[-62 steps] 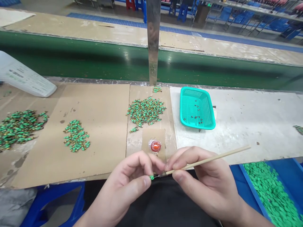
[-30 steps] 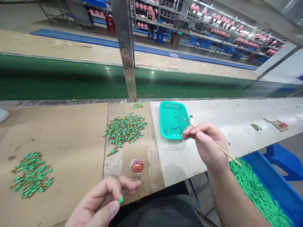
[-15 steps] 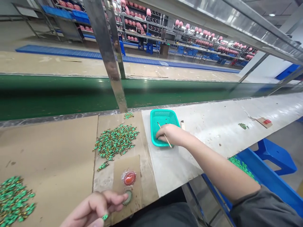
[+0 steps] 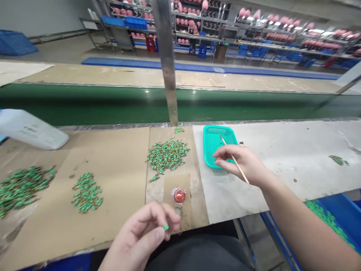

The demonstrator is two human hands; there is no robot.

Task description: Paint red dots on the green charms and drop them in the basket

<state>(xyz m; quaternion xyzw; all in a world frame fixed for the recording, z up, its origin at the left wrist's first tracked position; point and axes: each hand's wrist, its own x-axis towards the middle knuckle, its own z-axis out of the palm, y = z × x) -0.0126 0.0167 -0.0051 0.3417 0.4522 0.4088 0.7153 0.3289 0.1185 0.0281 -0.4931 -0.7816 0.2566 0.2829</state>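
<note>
My left hand (image 4: 149, 233), near the front edge of the bench, pinches a small green piece (image 4: 166, 227) between thumb and fingers. A slim paintbrush (image 4: 238, 167) with a pale wooden handle and dark tip rests in my right hand (image 4: 245, 162), held over the near right side of the teal basket (image 4: 208, 150). A few small dark bits lie in the basket. Just beyond my left hand, a small round cap of red liquid (image 4: 179, 195) sits on a cardboard piece (image 4: 184, 218), with a greyish-green cap (image 4: 178, 210) partly hidden by my fingers.
A heap of green-and-gold pieces (image 4: 167, 156) lies behind the caps. Other heaps (image 4: 87, 192) (image 4: 22, 190) are to the left, near a tilted white bottle (image 4: 34, 130). A metal post (image 4: 169, 75) rises at the green belt (image 4: 118, 107). A blue bin (image 4: 341, 214) stands low at right.
My view has swung left, bringing the bottle and another heap into sight. My right hand has lifted back slightly from inside the basket, still with the paintbrush. My left hand keeps its green piece.
</note>
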